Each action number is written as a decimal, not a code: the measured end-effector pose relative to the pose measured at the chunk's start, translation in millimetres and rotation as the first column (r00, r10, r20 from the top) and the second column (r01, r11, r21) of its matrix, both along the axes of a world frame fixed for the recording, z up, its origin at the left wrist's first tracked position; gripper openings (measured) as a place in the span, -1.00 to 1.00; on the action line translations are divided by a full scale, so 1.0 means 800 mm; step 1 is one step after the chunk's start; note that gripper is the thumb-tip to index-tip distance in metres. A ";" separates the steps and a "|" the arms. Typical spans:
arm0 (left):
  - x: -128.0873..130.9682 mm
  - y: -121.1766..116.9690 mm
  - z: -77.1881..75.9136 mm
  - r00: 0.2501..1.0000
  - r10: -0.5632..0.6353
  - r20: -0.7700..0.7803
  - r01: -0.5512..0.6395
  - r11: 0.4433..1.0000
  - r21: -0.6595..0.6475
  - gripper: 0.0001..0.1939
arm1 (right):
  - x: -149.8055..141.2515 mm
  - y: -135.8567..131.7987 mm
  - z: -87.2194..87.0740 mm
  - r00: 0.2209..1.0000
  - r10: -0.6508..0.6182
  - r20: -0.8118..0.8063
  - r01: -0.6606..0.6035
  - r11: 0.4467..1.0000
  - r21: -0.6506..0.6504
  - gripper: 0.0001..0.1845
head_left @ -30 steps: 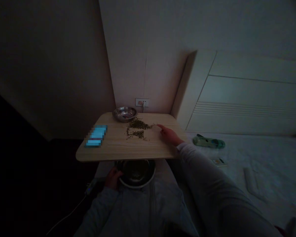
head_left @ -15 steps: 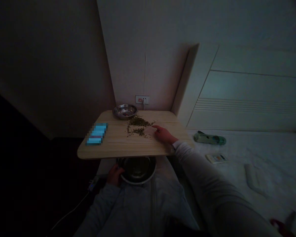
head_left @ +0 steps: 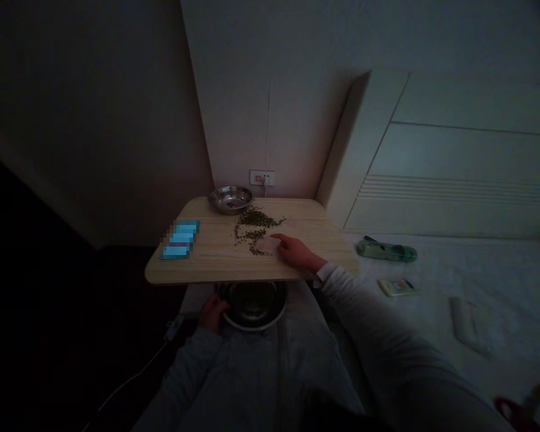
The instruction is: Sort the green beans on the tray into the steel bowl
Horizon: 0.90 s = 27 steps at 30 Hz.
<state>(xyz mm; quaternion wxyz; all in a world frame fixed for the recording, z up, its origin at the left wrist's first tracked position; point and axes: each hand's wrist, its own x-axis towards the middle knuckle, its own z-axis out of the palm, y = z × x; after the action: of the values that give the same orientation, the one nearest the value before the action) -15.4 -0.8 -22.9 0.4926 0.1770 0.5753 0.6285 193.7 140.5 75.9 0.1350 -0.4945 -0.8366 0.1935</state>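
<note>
On the small wooden table (head_left: pixel 207 270) lies a scatter of small dark green beans (head_left: pixel 256 218), thickest toward the back, with a thinner curved patch nearer me. My right hand (head_left: pixel 294 252) is over the table beside this thinner patch. Its index finger stretches left to the beans' edge, while the other fingers are curled; I see nothing held. A pale patch around the fingertip is too dim to make out. Below the table's front edge, a metal bowl (head_left: pixel 255 328) rests on my lap, its inside dark. My left hand (head_left: pixel 212 312) grips its left rim.
A second steel bowl (head_left: pixel 231 201) stands at the table's back left. A phone (head_left: pixel 180 240) with a lit, blurred screen lies at the left. A green bottle (head_left: pixel 387 249) and another phone (head_left: pixel 398 287) lie on the bed at right. A white cable (head_left: pixel 130 381) runs at lower left.
My right index finger has moved slightly left and toward me, and the near beans now spread closer to the front. My left hand stays on the bowl. The view has shifted a little.
</note>
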 end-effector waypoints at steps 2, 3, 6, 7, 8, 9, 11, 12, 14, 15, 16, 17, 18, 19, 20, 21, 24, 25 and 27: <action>0.002 -0.001 0.001 1.000 0.004 -0.004 -0.003 1.000 0.011 -0.85 | -0.003 -0.005 0.000 1.000 0.018 -0.004 -0.018 1.000 -0.003 -0.47; 0.003 -0.002 0.002 1.000 0.003 -0.001 -0.003 1.000 0.016 -0.85 | -0.005 -0.008 0.000 1.000 0.024 -0.009 -0.024 1.000 -0.007 -0.47; 0.004 -0.003 0.005 1.000 0.000 0.026 0.000 1.000 0.016 -0.85 | -0.009 -0.015 -0.001 0.998 0.046 -0.041 -0.046 0.999 -0.013 -0.48; 0.004 -0.003 0.005 0.999 -0.002 0.033 0.001 1.000 0.016 -0.85 | -0.010 -0.017 -0.002 0.997 0.056 -0.056 -0.056 0.998 -0.013 -0.48; 0.003 -0.003 0.006 0.999 -0.007 0.038 0.006 1.000 0.014 -0.85 | -0.011 -0.019 -0.002 0.995 0.066 -0.071 -0.067 0.998 -0.015 -0.48; 0.002 -0.003 0.005 0.999 -0.016 0.043 0.016 1.000 0.010 -0.85 | -0.011 -0.020 -0.003 0.993 0.076 -0.086 -0.078 0.997 -0.020 -0.48; 0.000 -0.002 0.004 0.998 -0.045 0.047 0.045 0.999 0.004 -0.85 | -0.011 -0.022 -0.003 0.988 0.093 -0.122 -0.099 0.994 -0.038 -0.48; -0.001 -0.001 0.002 0.997 -0.055 0.047 0.054 0.999 0.005 -0.85 | -0.010 -0.023 -0.004 0.985 0.094 -0.147 -0.103 0.993 -0.053 -0.48; -0.003 0.000 0.000 0.997 -0.057 0.044 0.056 0.998 0.016 -0.85 | -0.006 -0.021 -0.005 0.972 0.085 -0.220 -0.106 0.991 -0.082 -0.47; -0.003 0.000 0.000 0.998 -0.054 0.040 0.053 0.998 0.020 -0.86 | -0.004 -0.020 -0.006 0.962 0.072 -0.263 -0.101 0.990 -0.096 -0.47; -0.003 0.000 0.000 0.998 -0.049 0.037 0.049 0.999 0.020 -0.86 | -0.001 -0.019 -0.007 0.951 0.055 -0.306 -0.092 0.990 -0.108 -0.47; -0.003 0.000 0.000 0.998 -0.047 0.037 0.047 0.999 0.018 -0.87 | 0.002 -0.018 -0.008 0.938 0.038 -0.344 -0.084 0.989 -0.118 -0.48; -0.002 0.001 0.001 0.998 -0.052 0.042 0.052 0.999 0.013 -0.87 | 0.005 -0.017 -0.009 0.927 0.027 -0.374 -0.079 0.989 -0.126 -0.48; -0.002 0.001 0.002 0.997 -0.058 0.051 0.057 0.998 0.009 -0.86 | 0.007 -0.017 -0.010 0.919 0.022 -0.393 -0.081 0.988 -0.133 -0.48; -0.001 0.001 0.003 0.997 -0.057 0.061 0.057 0.998 0.007 -0.86 | 0.009 -0.017 -0.011 0.915 0.025 -0.402 -0.088 0.986 -0.141 -0.49; -0.001 0.000 0.004 0.996 -0.057 0.069 0.057 0.998 0.006 -0.85 | 0.010 -0.019 -0.011 0.914 0.034 -0.403 -0.102 0.984 -0.148 -0.49; 0.000 0.000 0.008 0.998 -0.039 0.052 0.039 0.999 0.010 -0.86 | 0.007 -0.027 -0.012 0.916 0.070 -0.395 -0.142 0.978 -0.156 -0.50; 0.001 -0.001 0.010 0.999 -0.031 0.041 0.031 0.999 0.011 -0.86 | 0.005 -0.030 -0.012 0.917 0.076 -0.391 -0.147 0.977 -0.155 -0.50; 0.002 -0.001 0.012 0.999 -0.028 0.036 0.028 1.000 0.011 -0.86 | 0.000 -0.035 -0.011 0.921 0.084 -0.380 -0.151 0.977 -0.152 -0.50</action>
<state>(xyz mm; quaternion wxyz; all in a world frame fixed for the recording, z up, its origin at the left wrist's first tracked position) -14.0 -1.5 -13.3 0.5107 0.1762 0.5605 0.6277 194.0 112.5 66.9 0.2341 -0.4078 -0.8034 0.3652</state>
